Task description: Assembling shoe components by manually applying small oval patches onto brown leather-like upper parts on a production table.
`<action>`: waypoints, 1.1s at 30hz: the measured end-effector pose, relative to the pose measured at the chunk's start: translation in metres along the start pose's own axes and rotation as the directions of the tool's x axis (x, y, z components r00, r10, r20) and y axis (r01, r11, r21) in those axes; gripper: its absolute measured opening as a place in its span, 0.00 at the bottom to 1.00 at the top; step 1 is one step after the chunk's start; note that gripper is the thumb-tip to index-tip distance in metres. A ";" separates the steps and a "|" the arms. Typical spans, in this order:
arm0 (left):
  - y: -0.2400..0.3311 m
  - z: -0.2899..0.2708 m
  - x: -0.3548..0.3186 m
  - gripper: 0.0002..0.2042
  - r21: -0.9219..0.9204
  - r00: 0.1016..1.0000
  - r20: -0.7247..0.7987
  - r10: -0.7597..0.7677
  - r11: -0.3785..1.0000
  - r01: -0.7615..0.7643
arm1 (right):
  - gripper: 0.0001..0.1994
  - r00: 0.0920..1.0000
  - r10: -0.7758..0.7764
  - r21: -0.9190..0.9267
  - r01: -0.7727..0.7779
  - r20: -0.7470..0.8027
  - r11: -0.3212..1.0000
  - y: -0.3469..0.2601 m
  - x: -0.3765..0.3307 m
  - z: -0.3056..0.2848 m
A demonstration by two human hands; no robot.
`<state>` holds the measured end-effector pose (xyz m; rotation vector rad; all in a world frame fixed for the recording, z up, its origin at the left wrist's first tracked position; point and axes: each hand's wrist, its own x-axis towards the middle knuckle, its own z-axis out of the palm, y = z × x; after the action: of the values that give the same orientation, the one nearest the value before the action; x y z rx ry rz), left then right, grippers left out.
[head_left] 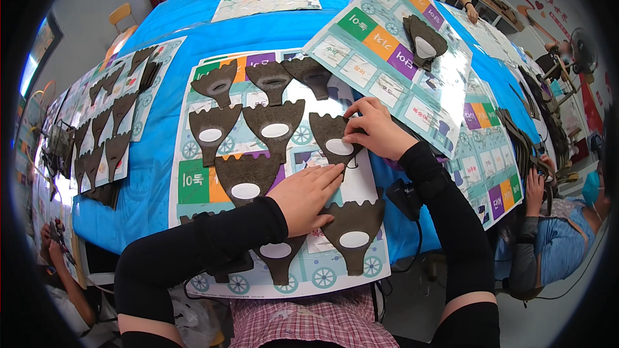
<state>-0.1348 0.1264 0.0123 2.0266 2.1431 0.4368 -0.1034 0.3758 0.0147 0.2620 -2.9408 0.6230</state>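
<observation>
Several dark brown, fan-shaped pieces with scalloped tops and white ovals lie in rows on a printed board (303,288) before me. My right hand (377,130) is closed at the right edge of one fan-shaped piece (324,127), fingertips bent together beside its white oval (339,147). Below it my left hand (306,196) reaches across from the left, palm down with fingers stretched out, fingertips near that piece's lower part. My left hand and sleeve partly cover a piece with an oval (245,191) and others in the bottom row.
A tilted stack of printed boards (367,38) carries another brown piece (425,42) at the upper right. More pieces lie on boards at the left (122,116). A blue sheet (155,174) covers the table. A black device with a cable (405,198) sits right; co-workers (554,245) work nearby.
</observation>
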 end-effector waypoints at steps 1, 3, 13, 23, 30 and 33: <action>0.000 0.000 0.000 0.33 0.006 1.000 -0.006 0.006 1.000 -0.006 | 0.03 1.000 0.000 0.001 0.000 -0.003 1.000 0.000 0.000 0.000; 0.000 -0.003 0.002 0.33 -0.006 1.000 0.018 0.000 1.000 0.000 | 0.03 1.000 0.002 0.001 -0.002 -0.009 1.000 0.001 0.000 0.000; -0.016 -0.023 0.031 0.35 0.030 0.998 0.057 -0.012 0.999 0.011 | 0.08 0.989 -0.023 -0.076 0.012 -0.144 0.997 -0.013 0.000 -0.005; -0.026 -0.016 -0.042 0.37 0.062 0.990 -0.075 -0.120 0.990 0.125 | 0.06 0.987 -0.154 0.133 0.159 -0.051 0.978 -0.074 0.046 -0.012; -0.038 -0.018 -0.052 0.37 0.080 0.987 -0.062 -0.152 0.984 0.156 | 0.07 0.996 -0.042 0.218 0.057 -0.073 0.974 -0.065 0.078 0.048; -0.041 -0.022 -0.054 0.40 0.036 0.987 -0.017 -0.157 0.987 0.158 | 0.08 0.997 -0.024 0.203 0.039 -0.078 0.978 -0.070 0.078 0.051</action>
<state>-0.1764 0.0687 0.0158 1.8588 2.3145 0.3923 -0.1701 0.2807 0.0083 0.2975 -2.7967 0.9114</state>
